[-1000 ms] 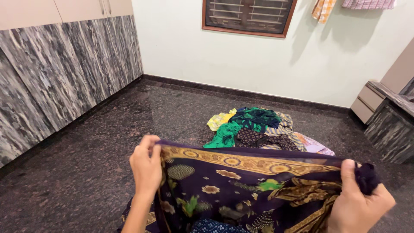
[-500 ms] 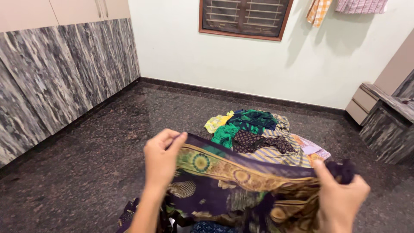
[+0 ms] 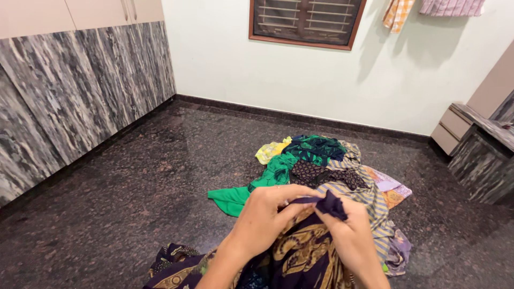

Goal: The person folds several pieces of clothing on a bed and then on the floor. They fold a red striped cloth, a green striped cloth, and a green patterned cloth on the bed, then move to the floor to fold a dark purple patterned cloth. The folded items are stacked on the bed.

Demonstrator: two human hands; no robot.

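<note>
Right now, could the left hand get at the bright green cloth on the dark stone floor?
Probably not: the left hand is pinching the dark patterned fabric together with the right hand. The bright green cloth lies unobstructed beyond.

Soft printed cloth (image 3: 300,251); glossy speckled stone floor (image 3: 134,182).

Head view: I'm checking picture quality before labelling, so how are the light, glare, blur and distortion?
Head view: even, soft indoor light; a faint sheen on the dark polished floor, no hard glare; the left hand, right hand and purple patterned cloth are slightly soft; the pile of clothes is sharp; wide-angle lens leans the cabinets at the edge.
</note>
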